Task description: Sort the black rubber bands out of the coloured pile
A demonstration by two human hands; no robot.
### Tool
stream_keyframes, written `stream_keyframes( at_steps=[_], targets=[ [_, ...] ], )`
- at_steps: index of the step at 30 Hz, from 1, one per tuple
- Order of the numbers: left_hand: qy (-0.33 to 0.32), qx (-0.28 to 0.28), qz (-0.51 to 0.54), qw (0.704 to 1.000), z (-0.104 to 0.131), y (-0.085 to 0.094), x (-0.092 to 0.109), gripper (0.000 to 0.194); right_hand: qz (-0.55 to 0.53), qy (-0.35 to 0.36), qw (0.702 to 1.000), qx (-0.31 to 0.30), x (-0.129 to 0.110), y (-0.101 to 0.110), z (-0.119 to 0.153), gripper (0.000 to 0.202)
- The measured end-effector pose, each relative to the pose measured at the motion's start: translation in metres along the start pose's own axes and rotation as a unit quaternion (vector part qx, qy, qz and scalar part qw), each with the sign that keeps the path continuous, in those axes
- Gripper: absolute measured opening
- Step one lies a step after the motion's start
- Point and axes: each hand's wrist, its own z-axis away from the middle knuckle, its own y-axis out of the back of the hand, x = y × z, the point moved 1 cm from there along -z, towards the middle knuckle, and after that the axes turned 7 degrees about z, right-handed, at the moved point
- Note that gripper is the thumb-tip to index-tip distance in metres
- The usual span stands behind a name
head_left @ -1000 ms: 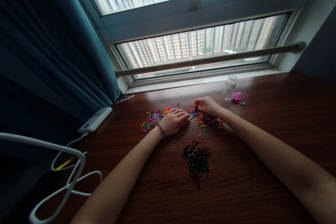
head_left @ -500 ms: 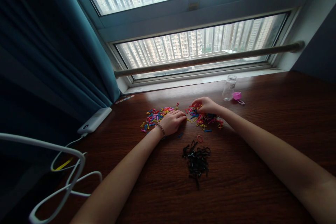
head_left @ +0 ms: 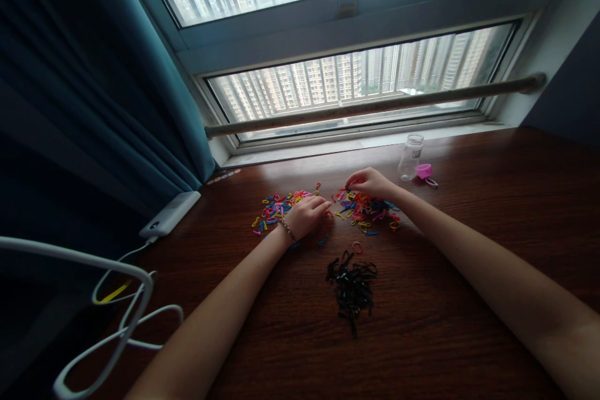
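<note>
My right hand (head_left: 370, 182) is over the right-hand pile of small coloured rubber bands (head_left: 364, 205). Its thumb and fingertips are pinched together on a small black rubber band (head_left: 347, 187). My left hand (head_left: 307, 217), with a beaded bracelet (head_left: 287, 231) at the wrist, lies palm down against the left-hand pile of coloured bands (head_left: 274, 209). Its fingers are stretched out to the right, near a red band (head_left: 329, 214). Closer to me lies a heap of black rubber bands (head_left: 354, 287), with a single red band (head_left: 357, 247) just beyond it.
A clear bottle (head_left: 410, 159) stands at the back right beside a pink lid with a loop (head_left: 424, 171). On the left are a white power bank (head_left: 171, 214) and a looped white cable (head_left: 140, 281). Behind the wooden table (head_left: 281, 344) runs a window rail (head_left: 375, 105).
My right hand has lifted slightly from the pile, and a black band now shows at its fingertips. My left hand has shifted slightly, and a red band shows by its fingertips.
</note>
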Motion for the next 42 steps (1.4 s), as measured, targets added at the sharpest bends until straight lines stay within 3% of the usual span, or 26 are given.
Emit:
stream_keyframes(
  at_steps=[7, 18, 28, 33, 36, 39, 42],
  targets=[
    [0.001, 0.015, 0.002, 1.0, 0.0, 0.0, 0.001, 0.019, -0.039, -0.042, 0.997, 0.044, -0.003, -0.002, 0.0, 0.005],
    [0.02, 0.006, 0.012, 1.0, 0.001, -0.002, -0.001, 0.017, -0.094, -0.047, 0.994, 0.035, -0.009, -0.002, 0.0, 0.007],
    [0.031, 0.01, 0.002, 0.999, 0.0, 0.001, 0.002, 0.022, -0.061, -0.024, 0.998, -0.012, -0.015, 0.0, 0.005, 0.017],
    [0.049, 0.008, 0.0, 0.999, -0.002, 0.005, 0.005, 0.026, -0.05, -0.018, 0.999, 0.003, -0.014, 0.001, 0.005, 0.021],
    [0.093, 0.015, 0.049, 0.994, -0.004, 0.008, 0.008, 0.026, -0.03, -0.006, 0.999, 0.012, -0.014, 0.001, 0.005, 0.024],
    [0.173, 0.016, 0.174, 0.969, -0.009, 0.01, 0.011, 0.025, -0.045, 0.001, 0.999, -0.016, -0.017, 0.001, 0.005, 0.024],
    [0.246, -0.043, 0.378, 0.891, -0.015, 0.011, 0.014, 0.025, -0.083, 0.005, 0.996, -0.025, -0.02, 0.001, 0.005, 0.02]
  ],
)
